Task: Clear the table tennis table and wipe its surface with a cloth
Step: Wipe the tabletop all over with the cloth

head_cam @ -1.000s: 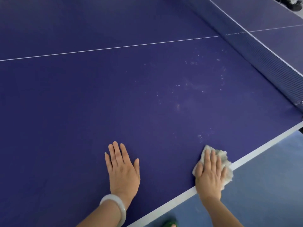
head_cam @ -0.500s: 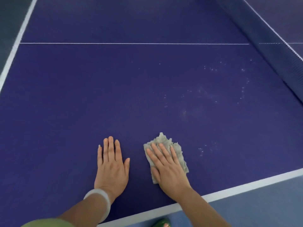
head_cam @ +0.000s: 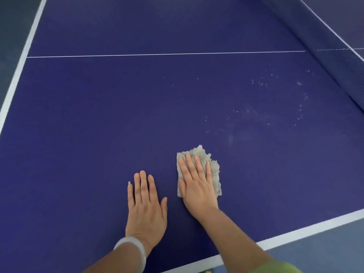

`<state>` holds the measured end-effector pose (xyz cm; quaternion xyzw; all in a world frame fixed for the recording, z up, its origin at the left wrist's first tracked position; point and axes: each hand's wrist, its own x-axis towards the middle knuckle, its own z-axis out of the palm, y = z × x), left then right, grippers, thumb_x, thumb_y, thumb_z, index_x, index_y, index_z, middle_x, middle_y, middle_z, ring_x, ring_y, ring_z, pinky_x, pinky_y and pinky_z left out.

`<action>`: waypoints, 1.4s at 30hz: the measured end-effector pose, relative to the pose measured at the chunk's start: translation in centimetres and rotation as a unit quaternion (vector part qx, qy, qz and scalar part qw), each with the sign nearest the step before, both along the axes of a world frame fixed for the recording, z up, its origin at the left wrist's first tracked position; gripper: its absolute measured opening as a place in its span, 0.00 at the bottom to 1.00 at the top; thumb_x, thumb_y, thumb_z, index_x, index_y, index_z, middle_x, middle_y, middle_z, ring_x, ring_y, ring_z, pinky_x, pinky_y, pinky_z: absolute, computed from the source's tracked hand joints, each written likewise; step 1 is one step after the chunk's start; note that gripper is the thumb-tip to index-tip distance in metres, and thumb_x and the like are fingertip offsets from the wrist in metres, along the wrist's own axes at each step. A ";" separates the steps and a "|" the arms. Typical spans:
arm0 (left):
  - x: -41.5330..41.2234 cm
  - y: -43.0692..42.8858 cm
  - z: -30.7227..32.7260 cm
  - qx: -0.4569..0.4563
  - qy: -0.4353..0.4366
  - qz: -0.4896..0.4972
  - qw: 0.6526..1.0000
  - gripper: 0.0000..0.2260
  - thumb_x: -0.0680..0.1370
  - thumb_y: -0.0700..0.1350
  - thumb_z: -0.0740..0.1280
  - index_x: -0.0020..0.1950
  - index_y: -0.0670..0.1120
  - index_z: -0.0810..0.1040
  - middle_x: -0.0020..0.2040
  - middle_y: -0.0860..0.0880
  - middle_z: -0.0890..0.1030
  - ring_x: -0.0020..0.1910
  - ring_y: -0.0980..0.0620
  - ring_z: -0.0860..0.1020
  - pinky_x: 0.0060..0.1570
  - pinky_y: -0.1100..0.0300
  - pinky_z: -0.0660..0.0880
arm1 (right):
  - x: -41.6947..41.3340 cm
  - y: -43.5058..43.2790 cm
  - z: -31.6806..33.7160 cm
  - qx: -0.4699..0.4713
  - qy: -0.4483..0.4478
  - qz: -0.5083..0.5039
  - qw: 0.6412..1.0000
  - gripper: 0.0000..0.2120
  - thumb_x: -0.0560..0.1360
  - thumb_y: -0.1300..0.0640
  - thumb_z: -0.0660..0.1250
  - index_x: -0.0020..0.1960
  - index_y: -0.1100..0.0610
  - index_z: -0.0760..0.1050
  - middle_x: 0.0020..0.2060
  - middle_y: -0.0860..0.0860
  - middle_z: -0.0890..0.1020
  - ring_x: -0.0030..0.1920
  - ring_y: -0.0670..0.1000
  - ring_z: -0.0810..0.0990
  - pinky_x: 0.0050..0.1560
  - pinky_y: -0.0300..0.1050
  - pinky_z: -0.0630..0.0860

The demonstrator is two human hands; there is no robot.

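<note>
**Q:** What lies nearer than the cloth?
**A:** My two forearms cross the white edge band (head_cam: pixel 295 233) of the table (head_cam: pixel 98 115). A pale bangle (head_cam: pixel 136 249) circles my left wrist. A green sleeve (head_cam: pixel 279 267) shows below and right of the cloth, over the grey-blue floor (head_cam: pixel 325 253).

**Q:** And the hands?
**A:** My left hand (head_cam: pixel 145 205) lies palm down on the blue surface, just left of the cloth and apart from it. Its fingers (head_cam: pixel 143 184) are straight, close together and hold nothing. My right hand (head_cam: pixel 197 186) lies flat upon the cloth (head_cam: pixel 215 178), with the fingers extended and pressing it to the table.

**Q:** Where is the cloth itself?
**A:** It is a crumpled grey-white piece lying flat on the table, inside the edge band. Its ragged border shows beyond my right fingertips and to their right.

**Q:** What lies beyond the cloth?
**A:** Pale specks (head_cam: pixel 262 83) and a faint smear scatter over the surface beyond and to the right of the cloth. Farther off, a thin white line (head_cam: pixel 157 54) crosses the table. The dark net (head_cam: pixel 334 56) runs along the far right. A second white band (head_cam: pixel 19 64) edges the table far to the left of the cloth.
</note>
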<state>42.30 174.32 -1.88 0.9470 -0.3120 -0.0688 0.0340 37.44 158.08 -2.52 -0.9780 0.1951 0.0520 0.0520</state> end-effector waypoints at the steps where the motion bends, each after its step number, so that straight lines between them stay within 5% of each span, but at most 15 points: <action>1: 0.0 0.0 0.0 -0.002 0.001 0.000 1.000 0.32 0.81 0.55 0.46 0.76 0.33 0.57 0.78 0.33 0.55 0.78 0.36 0.52 0.74 0.37 0.55 | 0.5 -1.8 -0.1 -0.026 0.019 0.024 0.999 0.28 0.82 0.49 0.45 0.81 0.52 0.46 0.80 0.50 0.49 0.80 0.54 0.45 0.77 0.61 0.47; 3: 0.0 0.0 -0.1 -0.003 0.004 -0.005 1.000 0.32 0.81 0.55 0.45 0.76 0.33 0.57 0.78 0.33 0.54 0.78 0.35 0.51 0.74 0.37 0.54 | 0.2 -6.3 0.5 -0.074 0.072 -0.046 0.994 0.30 0.78 0.53 0.52 0.80 0.54 0.52 0.78 0.57 0.54 0.78 0.61 0.54 0.71 0.65 0.61; 6: 0.1 0.2 -0.1 -0.019 0.013 -0.004 1.000 0.31 0.82 0.55 0.44 0.77 0.33 0.55 0.78 0.33 0.54 0.78 0.35 0.51 0.74 0.37 0.54 | -3.0 -13.6 2.2 -0.039 0.067 -0.381 0.921 0.26 0.79 0.53 0.46 0.77 0.53 0.56 0.73 0.60 0.58 0.70 0.64 0.64 0.57 0.64 0.74; 9: 0.1 0.2 -0.1 -0.027 0.025 -0.006 0.999 0.31 0.82 0.55 0.44 0.77 0.33 0.54 0.78 0.32 0.53 0.78 0.34 0.51 0.74 0.36 0.54 | -5.8 -14.2 2.1 0.059 0.042 -0.473 0.878 0.27 0.83 0.48 0.41 0.81 0.50 0.40 0.81 0.51 0.45 0.80 0.54 0.43 0.77 0.62 0.45; 12: 0.1 0.2 -0.1 -0.028 0.027 -0.004 0.999 0.32 0.81 0.55 0.46 0.77 0.33 0.55 0.78 0.32 0.53 0.78 0.34 0.50 0.74 0.36 0.53 | -3.3 -7.4 1.0 0.016 0.022 -0.424 0.905 0.28 0.84 0.50 0.45 0.81 0.53 0.41 0.81 0.53 0.45 0.80 0.56 0.42 0.77 0.62 0.41; 16: 0.2 0.1 0.0 -0.030 0.036 -0.001 0.999 0.32 0.81 0.55 0.45 0.77 0.33 0.54 0.78 0.32 0.50 0.78 0.35 0.47 0.75 0.37 0.51 | 2.2 1.4 0.1 -0.013 0.003 -0.198 0.980 0.29 0.83 0.47 0.39 0.79 0.51 0.33 0.79 0.52 0.38 0.79 0.55 0.36 0.77 0.60 0.38; 20: 0.3 0.3 -0.1 -0.033 0.038 -0.004 0.999 0.32 0.81 0.55 0.44 0.77 0.33 0.54 0.78 0.33 0.50 0.78 0.35 0.47 0.75 0.38 0.51 | 4.6 2.4 0.1 0.023 0.003 -0.051 0.998 0.28 0.81 0.44 0.33 0.79 0.48 0.32 0.79 0.46 0.35 0.78 0.51 0.33 0.78 0.58 0.36; 23: 0.3 0.3 -0.2 -0.042 0.038 -0.004 0.998 0.32 0.81 0.55 0.44 0.77 0.33 0.53 0.78 0.33 0.50 0.78 0.35 0.46 0.75 0.38 0.50 | 0.9 -1.7 0.2 -0.047 0.021 -0.200 0.979 0.28 0.82 0.48 0.40 0.81 0.51 0.41 0.80 0.54 0.47 0.79 0.59 0.46 0.74 0.62 0.56; 25: 0.3 0.4 -0.3 -0.039 0.039 -0.006 0.998 0.32 0.81 0.56 0.43 0.77 0.33 0.51 0.78 0.33 0.49 0.78 0.35 0.45 0.75 0.37 0.49 | -3.1 -4.7 1.0 -0.023 0.002 -0.413 0.910 0.27 0.82 0.50 0.40 0.80 0.50 0.46 0.78 0.54 0.54 0.76 0.59 0.53 0.68 0.64 0.64; 28: 0.3 0.4 -0.3 -0.027 0.037 -0.002 0.999 0.32 0.82 0.56 0.41 0.78 0.33 0.49 0.78 0.32 0.46 0.78 0.34 0.43 0.75 0.37 0.47 | -5.8 -4.9 1.9 0.062 -0.028 -0.533 0.844 0.26 0.83 0.49 0.40 0.80 0.49 0.39 0.81 0.51 0.46 0.80 0.55 0.42 0.77 0.62 0.43; 30: 0.2 0.4 -0.5 -0.025 0.035 -0.001 0.999 0.33 0.81 0.56 0.42 0.78 0.33 0.49 0.78 0.32 0.46 0.78 0.34 0.43 0.75 0.37 0.47 | -4.7 -2.0 1.3 0.057 -0.029 -0.513 0.856 0.27 0.83 0.49 0.42 0.80 0.50 0.37 0.80 0.50 0.43 0.80 0.55 0.39 0.77 0.61 0.36; 33: 0.3 0.3 -0.1 -0.027 0.048 -0.001 0.998 0.32 0.81 0.55 0.44 0.77 0.33 0.53 0.78 0.32 0.49 0.78 0.34 0.46 0.75 0.37 0.49 | -3.1 4.3 0.7 0.026 -0.028 -0.337 0.941 0.27 0.83 0.48 0.38 0.79 0.50 0.35 0.79 0.49 0.38 0.79 0.53 0.36 0.77 0.59 0.36; 37: 0.3 0.3 0.0 -0.021 0.044 0.002 0.999 0.32 0.81 0.55 0.46 0.77 0.34 0.54 0.78 0.33 0.51 0.78 0.36 0.48 0.75 0.38 0.51 | -8.0 5.4 0.3 0.034 -0.027 -0.127 0.991 0.28 0.82 0.48 0.45 0.81 0.52 0.49 0.80 0.49 0.51 0.80 0.52 0.48 0.77 0.59 0.49; 39: 0.4 0.3 0.2 -0.013 0.047 0.005 0.999 0.32 0.81 0.55 0.45 0.77 0.34 0.54 0.78 0.33 0.52 0.78 0.36 0.48 0.75 0.38 0.52 | -12.1 2.7 0.4 0.023 -0.011 -0.126 0.992 0.27 0.82 0.47 0.45 0.81 0.51 0.50 0.80 0.48 0.53 0.80 0.51 0.48 0.76 0.59 0.50; 42: 0.2 0.5 0.3 -0.003 0.037 -0.004 0.999 0.32 0.81 0.55 0.44 0.77 0.34 0.54 0.78 0.33 0.53 0.78 0.36 0.49 0.75 0.38 0.52 | -16.1 -1.5 0.8 0.035 0.001 -0.286 0.958 0.29 0.80 0.44 0.38 0.80 0.48 0.47 0.80 0.47 0.52 0.80 0.49 0.45 0.78 0.58 0.45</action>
